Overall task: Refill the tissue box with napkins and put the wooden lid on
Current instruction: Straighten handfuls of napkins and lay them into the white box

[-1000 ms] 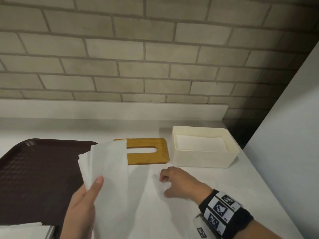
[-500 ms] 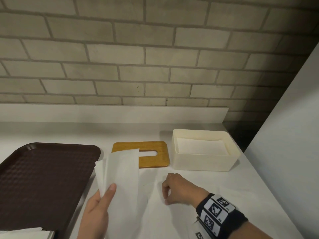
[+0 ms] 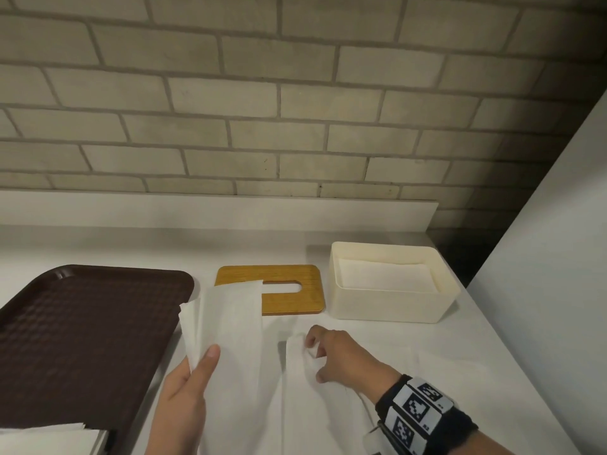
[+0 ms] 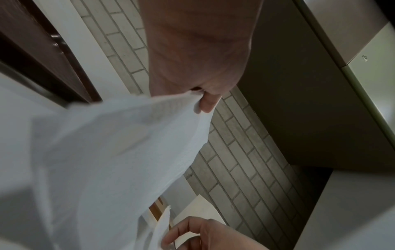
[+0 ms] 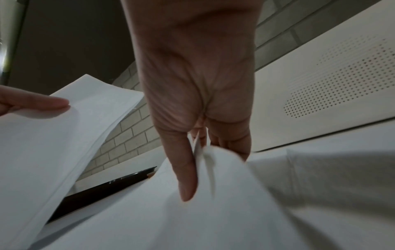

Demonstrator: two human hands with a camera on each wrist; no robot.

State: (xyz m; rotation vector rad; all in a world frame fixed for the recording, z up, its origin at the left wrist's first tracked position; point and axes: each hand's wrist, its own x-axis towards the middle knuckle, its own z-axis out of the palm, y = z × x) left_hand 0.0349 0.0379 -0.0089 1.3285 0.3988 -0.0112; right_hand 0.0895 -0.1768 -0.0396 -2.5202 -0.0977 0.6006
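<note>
**White napkins in both hands, box ahead and to the right**

White paper fills your two hands. Your left hand (image 3: pixel 184 399) holds a folded bundle of napkins (image 3: pixel 226 326) upright, thumb pressed on the front, fingers behind. Your right hand (image 3: pixel 341 357) pinches the raised edge of another napkin sheet (image 3: pixel 295 389) that lies on the white counter (image 3: pixel 476 356).

The cream tissue box (image 3: pixel 391 308) stands open beyond your right hand, a little to its right, with napkins already inside. Its long axis runs left to right. The wooden lid (image 3: pixel 292 297) lies flat just beside the box, on its left, slot pointing to the bundle. I judge the right hand is the nearer one to the box, so its sheet has the shorter way.

From the head view you see box, lid and the brown tray (image 3: pixel 82 323) together. The right wrist view shows what it hides: the sheet squeezed between thumb and fingers. The left wrist view shows only the pinch on the bundle and a corner of the box.
</note>
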